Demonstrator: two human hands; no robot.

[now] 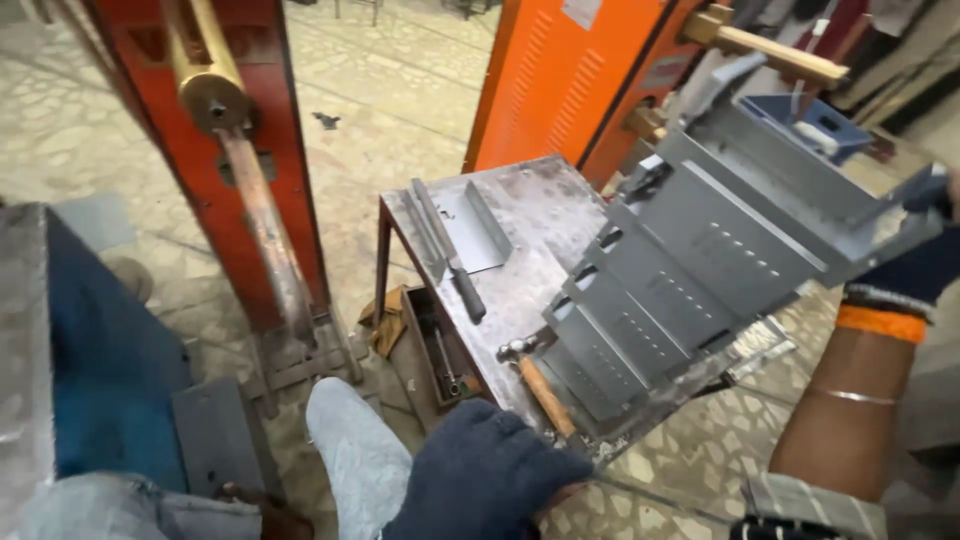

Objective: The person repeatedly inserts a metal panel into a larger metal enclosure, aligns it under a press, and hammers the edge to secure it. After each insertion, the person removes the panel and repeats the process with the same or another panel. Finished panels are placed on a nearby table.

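Grey panel: a folded sheet-metal panel (700,270) with rows of small holes, held tilted in the air above the steel table (540,215).
Left hand: gloved left hand (485,480) closed around the panel's lower corner; fingers pressed together on the edge.
Right hand: gloved right hand (925,255) clamped on the panel's upper right end; fingertips partly hidden behind the metal.
Table top: a hammer (535,385) with a wooden handle lies just beside the panel's lower edge; an angle strip (450,250) lies further back.
Step in hand: judged as carrying or turning the panel between stations.
Next move: calls for keeping both grips firm and swinging the panel clear of the hammer and of the orange machine (560,80).
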